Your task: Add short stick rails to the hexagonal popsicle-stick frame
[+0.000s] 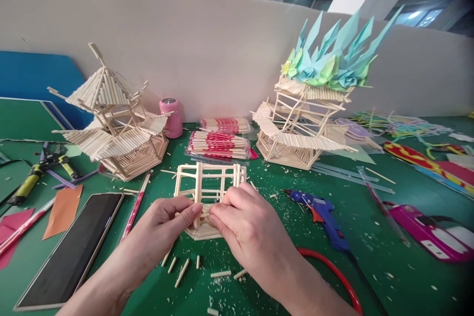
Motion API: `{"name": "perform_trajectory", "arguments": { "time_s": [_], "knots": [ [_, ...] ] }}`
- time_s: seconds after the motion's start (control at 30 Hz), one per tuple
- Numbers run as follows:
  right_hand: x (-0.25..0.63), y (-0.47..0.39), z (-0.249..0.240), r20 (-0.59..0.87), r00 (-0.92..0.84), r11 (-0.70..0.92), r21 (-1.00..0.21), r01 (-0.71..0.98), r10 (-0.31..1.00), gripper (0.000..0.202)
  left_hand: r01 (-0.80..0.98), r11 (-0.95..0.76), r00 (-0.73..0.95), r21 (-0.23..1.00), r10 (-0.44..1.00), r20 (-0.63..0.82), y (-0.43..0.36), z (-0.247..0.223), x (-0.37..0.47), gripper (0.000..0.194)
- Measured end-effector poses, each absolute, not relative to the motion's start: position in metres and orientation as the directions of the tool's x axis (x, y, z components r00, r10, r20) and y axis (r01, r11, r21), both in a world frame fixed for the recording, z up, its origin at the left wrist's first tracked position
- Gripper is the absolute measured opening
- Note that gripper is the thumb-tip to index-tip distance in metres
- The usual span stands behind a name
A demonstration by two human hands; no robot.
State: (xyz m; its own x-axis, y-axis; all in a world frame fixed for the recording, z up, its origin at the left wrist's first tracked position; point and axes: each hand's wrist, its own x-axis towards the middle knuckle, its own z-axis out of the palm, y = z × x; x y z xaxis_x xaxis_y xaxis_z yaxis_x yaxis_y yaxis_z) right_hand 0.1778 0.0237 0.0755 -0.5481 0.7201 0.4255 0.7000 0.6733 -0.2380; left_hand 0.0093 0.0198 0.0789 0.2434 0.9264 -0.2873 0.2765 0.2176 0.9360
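A small open frame of pale wooden sticks point(199, 180) stands upright on the green table, between my hands. My left hand point(166, 219) pinches at the frame's front left post, thumb and forefinger pressed together. Close beside it, my right hand point(248, 222) is closed at the front of the frame, fingertips together on a small stick piece that is mostly hidden. The frame's base shows under my fingers. Several short cut sticks point(182, 272) lie in front of it, among pale shavings.
Two larger stick pavilions stand behind, one left point(118, 145) and one right point(292, 140) with paper leaves. Stick bundles point(218, 145) and a pink flask point(171, 118) are between them. A phone point(72, 252) lies left; a blue glue gun point(326, 215) and magenta tool point(431, 232) lie right.
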Motion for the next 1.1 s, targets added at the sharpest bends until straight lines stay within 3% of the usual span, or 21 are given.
{"name": "perform_trajectory", "arguments": {
  "time_s": [0.73, 0.87, 0.97, 1.03, 1.1],
  "knots": [
    [0.175, 0.022, 0.076, 0.434, -0.511, 0.647, -0.264, 0.715, 0.742, 0.026, 0.342, 0.174, 0.234, 0.923, 0.936, -0.263, 0.020, 0.074, 0.009, 0.035],
    [0.185, 0.020, 0.083, 0.500, -0.470, 0.677, -0.407, 0.613, 0.727, 0.017, 0.344, 0.168, 0.240, 0.924, 0.936, -0.260, 0.018, 0.073, 0.008, 0.033],
    [0.201, 0.020, 0.085, 0.582, -0.253, 0.607, -0.562, 0.562, 0.773, 0.015, 0.350, 0.169, 0.253, 0.921, 0.930, -0.267, 0.017, 0.073, 0.007, 0.032],
    [0.211, 0.021, 0.082, 0.558, -0.103, 0.500, -0.627, 0.598, 0.823, 0.013, 0.370, 0.157, 0.256, 0.916, 0.930, -0.263, 0.018, 0.073, 0.006, 0.033],
    [0.215, 0.023, 0.076, 0.478, -0.064, 0.409, -0.666, 0.624, 0.876, 0.012, 0.391, 0.137, 0.261, 0.910, 0.932, -0.252, 0.019, 0.073, 0.005, 0.035]
  ]
}}
